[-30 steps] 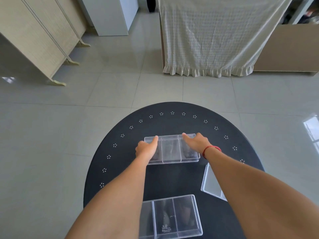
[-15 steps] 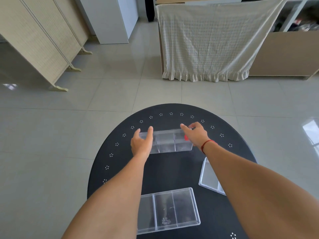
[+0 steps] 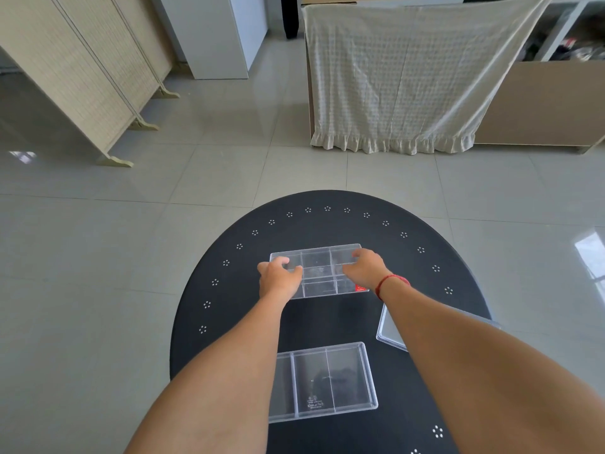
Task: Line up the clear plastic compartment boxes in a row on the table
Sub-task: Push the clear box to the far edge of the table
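Observation:
A clear compartment box with a small red label sits toward the far side of the round black table. My left hand grips its left end and my right hand, with a red string on the wrist, grips its right end. A second clear compartment box lies flat near the front, partly hidden by my left forearm. A third clear box lies at the right, mostly hidden under my right forearm.
The table has a ring of white dot marks near its rim. Grey tiled floor surrounds it. A cloth-draped piece of furniture stands behind, a folding screen at the left, and a white cabinet.
Both hands carried the far box away from me, then brought it back slightly and tilted it so its open top faces the camera. The other two boxes stayed put.

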### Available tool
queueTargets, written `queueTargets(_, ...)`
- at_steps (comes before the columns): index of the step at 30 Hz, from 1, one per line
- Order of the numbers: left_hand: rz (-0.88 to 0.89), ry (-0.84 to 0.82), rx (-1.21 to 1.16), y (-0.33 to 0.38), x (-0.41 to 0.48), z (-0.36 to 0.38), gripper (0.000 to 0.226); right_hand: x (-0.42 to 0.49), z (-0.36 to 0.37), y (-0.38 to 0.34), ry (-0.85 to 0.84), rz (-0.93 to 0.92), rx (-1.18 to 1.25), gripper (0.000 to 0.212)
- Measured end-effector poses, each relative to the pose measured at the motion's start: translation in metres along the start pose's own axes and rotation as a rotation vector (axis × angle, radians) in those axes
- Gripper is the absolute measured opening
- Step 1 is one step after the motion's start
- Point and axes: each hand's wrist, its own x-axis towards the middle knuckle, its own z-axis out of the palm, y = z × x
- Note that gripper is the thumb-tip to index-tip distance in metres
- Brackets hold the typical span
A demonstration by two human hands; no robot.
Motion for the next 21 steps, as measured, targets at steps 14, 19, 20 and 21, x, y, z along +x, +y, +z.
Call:
queueTargets(14, 0.163, 0.058, 0.302, -0.012, -0.008, 0.017, 0.072, -0.002, 0.018, 0.012, 0.054, -0.123, -0.176, 0.064)
queueTargets(19, 0.187, -0.127, 0.416, -0.016, 0.002, 0.021, 0.087, 0.009, 0.028, 0.004, -0.091, -0.200, -0.301, 0.067)
queueTargets(20, 0.188, -0.134, 0.407, -0.016, 0.006, 0.021, 0.087, 0.013, 0.032, 0.004, -0.075, -0.195, -0.324, 0.067)
queueTargets(21, 0.190, -0.142, 0.399, -0.015, 0.009, 0.020, 0.087, 0.016, 0.036, 0.004, -0.047, -0.193, -0.337, 0.066)
